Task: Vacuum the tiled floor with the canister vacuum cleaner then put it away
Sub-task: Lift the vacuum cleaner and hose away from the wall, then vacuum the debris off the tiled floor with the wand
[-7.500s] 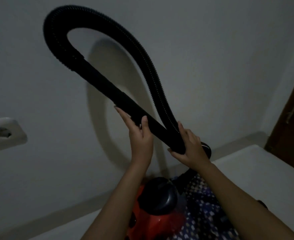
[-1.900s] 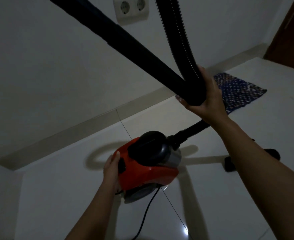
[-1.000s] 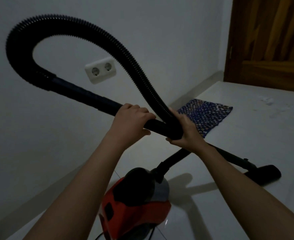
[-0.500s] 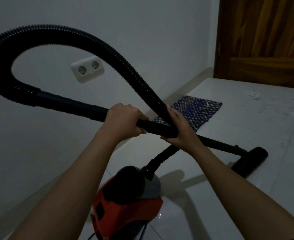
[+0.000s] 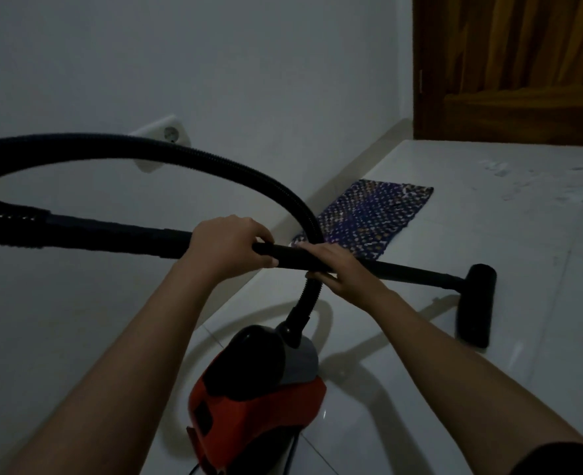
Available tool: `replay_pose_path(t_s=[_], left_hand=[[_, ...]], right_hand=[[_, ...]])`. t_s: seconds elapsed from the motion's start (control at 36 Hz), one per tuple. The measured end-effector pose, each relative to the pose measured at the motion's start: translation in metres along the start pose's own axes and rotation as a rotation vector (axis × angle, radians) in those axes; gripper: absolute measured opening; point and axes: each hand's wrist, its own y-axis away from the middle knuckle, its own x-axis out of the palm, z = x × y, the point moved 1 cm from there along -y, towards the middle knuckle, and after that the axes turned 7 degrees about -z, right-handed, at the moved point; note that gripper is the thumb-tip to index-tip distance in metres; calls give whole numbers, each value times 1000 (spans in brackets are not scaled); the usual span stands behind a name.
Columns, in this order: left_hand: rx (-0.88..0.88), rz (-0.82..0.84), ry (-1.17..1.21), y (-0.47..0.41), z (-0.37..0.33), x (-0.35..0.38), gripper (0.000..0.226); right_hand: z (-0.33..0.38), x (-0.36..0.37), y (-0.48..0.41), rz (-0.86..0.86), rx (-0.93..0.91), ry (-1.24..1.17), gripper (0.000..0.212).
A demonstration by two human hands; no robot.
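Observation:
A red and black canister vacuum (image 5: 259, 389) stands on the white tiled floor (image 5: 420, 389) below my arms. Its ribbed black hose (image 5: 166, 156) rises from the canister, loops wide to the left and joins the rigid black wand (image 5: 111, 238). The wand lies almost level across the view and ends at the black floor head (image 5: 475, 306), which rests on the tiles at the right. My left hand (image 5: 230, 246) grips the wand. My right hand (image 5: 338, 269) holds wand and hose together where they cross.
A blue patterned mat (image 5: 368, 217) lies by the skirting beyond my hands. A double wall socket (image 5: 165, 138) sits on the white wall behind the hose. A wooden door (image 5: 512, 63) closes the far right corner. Dust streaks mark the floor before it.
The wand has swung down from a slant to nearly level and the hose loop has dropped lower. The floor head has moved right. Both hands keep their hold.

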Motion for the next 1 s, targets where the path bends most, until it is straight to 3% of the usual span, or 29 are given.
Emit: replay_pose_path(t_s=[0.14,0.33,0.58,0.67,0.81,0.92,1.0], left_hand=[[77,72,-74,-3,4,4,35],[113,72,-101,-17,9,48,51],[-14,65,178,-43,-13,114,48],[-70,131,266,-47,-32,125,49],[-175,278,473,-36,-75,134,47],[-121,542,644,-19,-115,120,50],[-79,704,774,-5,-136,104,42]], right_hand=[[-8,10,0,14,13,13,56],[-38,29,3,-26,22,-33,63],[-77,62,27,-271,128,51,65],[-78,64,43,-329,315,40,69],[-41,55,62,-491,898,-193,70],[-17,23,67,-610,1350,-536,69],[-9,-9,78,-618,1496,-689,68]])
